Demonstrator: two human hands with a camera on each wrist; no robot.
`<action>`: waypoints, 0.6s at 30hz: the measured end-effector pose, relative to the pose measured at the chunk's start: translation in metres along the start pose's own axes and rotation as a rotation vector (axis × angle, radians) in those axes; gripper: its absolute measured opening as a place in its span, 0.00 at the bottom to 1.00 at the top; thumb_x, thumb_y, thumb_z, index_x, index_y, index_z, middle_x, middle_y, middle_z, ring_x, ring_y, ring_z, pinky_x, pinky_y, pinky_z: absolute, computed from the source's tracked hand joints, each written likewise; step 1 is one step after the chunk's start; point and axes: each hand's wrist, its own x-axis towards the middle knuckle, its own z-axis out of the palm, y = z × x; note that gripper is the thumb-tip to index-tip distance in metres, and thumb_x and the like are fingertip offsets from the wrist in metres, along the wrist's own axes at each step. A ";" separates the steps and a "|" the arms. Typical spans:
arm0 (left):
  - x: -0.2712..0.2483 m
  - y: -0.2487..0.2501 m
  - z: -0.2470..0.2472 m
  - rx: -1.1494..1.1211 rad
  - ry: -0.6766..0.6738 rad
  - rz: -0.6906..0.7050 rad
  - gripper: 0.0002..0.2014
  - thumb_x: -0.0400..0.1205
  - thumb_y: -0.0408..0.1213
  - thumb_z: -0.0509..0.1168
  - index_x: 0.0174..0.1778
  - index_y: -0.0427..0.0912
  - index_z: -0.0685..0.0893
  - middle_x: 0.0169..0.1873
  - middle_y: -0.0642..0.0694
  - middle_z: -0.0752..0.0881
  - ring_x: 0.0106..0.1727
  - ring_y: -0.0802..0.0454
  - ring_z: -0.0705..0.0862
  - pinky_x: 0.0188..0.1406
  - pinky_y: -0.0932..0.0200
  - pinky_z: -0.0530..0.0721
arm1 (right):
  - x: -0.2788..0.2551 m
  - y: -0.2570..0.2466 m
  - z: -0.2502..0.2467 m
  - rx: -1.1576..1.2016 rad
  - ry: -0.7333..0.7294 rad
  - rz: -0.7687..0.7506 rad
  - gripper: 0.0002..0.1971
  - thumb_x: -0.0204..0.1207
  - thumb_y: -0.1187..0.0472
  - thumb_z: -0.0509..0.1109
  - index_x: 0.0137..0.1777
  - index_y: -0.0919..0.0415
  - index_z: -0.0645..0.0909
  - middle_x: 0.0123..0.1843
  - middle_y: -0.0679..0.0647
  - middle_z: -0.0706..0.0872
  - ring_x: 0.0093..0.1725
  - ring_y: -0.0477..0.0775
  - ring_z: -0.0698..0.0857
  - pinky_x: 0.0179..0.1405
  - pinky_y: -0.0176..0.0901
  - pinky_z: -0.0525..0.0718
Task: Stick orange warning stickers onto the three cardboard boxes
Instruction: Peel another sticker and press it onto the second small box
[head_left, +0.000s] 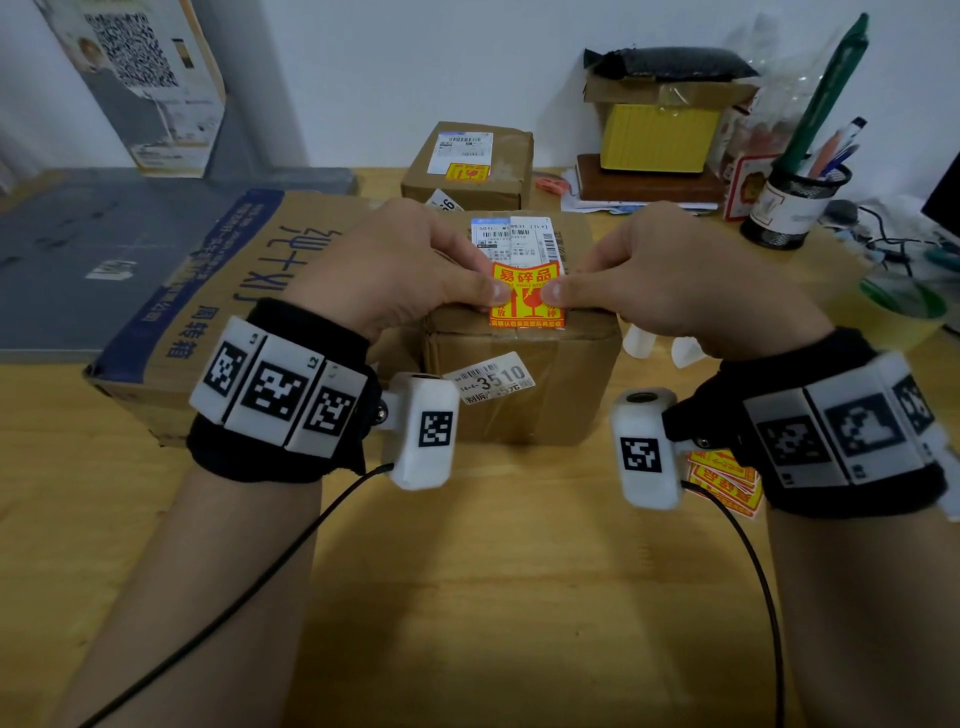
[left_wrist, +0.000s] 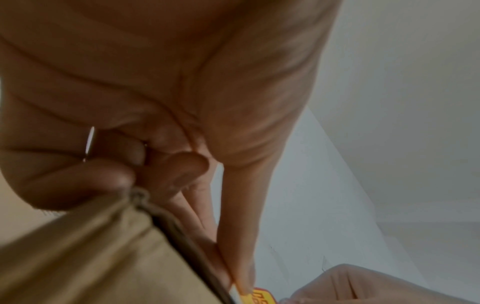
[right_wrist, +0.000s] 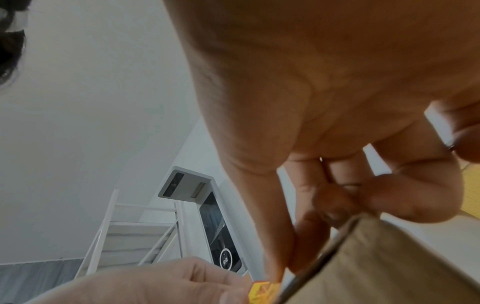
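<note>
An orange warning sticker is stretched between my hands over the near top edge of the middle cardboard box. My left hand pinches its left edge and my right hand pinches its right edge. I cannot tell whether the sticker touches the box. In the left wrist view, thumb and forefinger close on the sticker above the box. The right wrist view shows the same sticker beside the box. The small far box carries an orange sticker. A large printed box lies at left.
A pile of orange stickers lies on the wooden table under my right wrist. White paper scraps sit right of the middle box. A mesh pen holder, stacked books and boxes, cables and a tape roll crowd the right.
</note>
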 end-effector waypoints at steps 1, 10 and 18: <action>0.000 0.000 0.000 0.000 -0.001 0.000 0.07 0.70 0.45 0.83 0.40 0.50 0.93 0.44 0.59 0.90 0.50 0.62 0.86 0.50 0.59 0.84 | 0.000 0.000 0.000 0.000 0.000 0.004 0.17 0.75 0.45 0.79 0.48 0.60 0.94 0.28 0.54 0.80 0.21 0.38 0.76 0.11 0.25 0.64; 0.000 0.000 0.000 0.020 0.001 0.009 0.08 0.70 0.45 0.83 0.40 0.50 0.93 0.43 0.59 0.90 0.50 0.64 0.85 0.52 0.60 0.84 | -0.001 0.000 0.001 0.019 -0.013 0.015 0.15 0.75 0.46 0.80 0.48 0.59 0.94 0.31 0.53 0.84 0.28 0.44 0.75 0.13 0.24 0.66; -0.002 0.002 0.000 0.067 0.001 0.001 0.13 0.66 0.45 0.85 0.43 0.47 0.93 0.43 0.55 0.92 0.52 0.59 0.89 0.60 0.56 0.86 | -0.001 0.001 0.002 0.025 -0.011 -0.003 0.14 0.71 0.46 0.83 0.48 0.56 0.94 0.37 0.51 0.89 0.31 0.42 0.78 0.16 0.22 0.68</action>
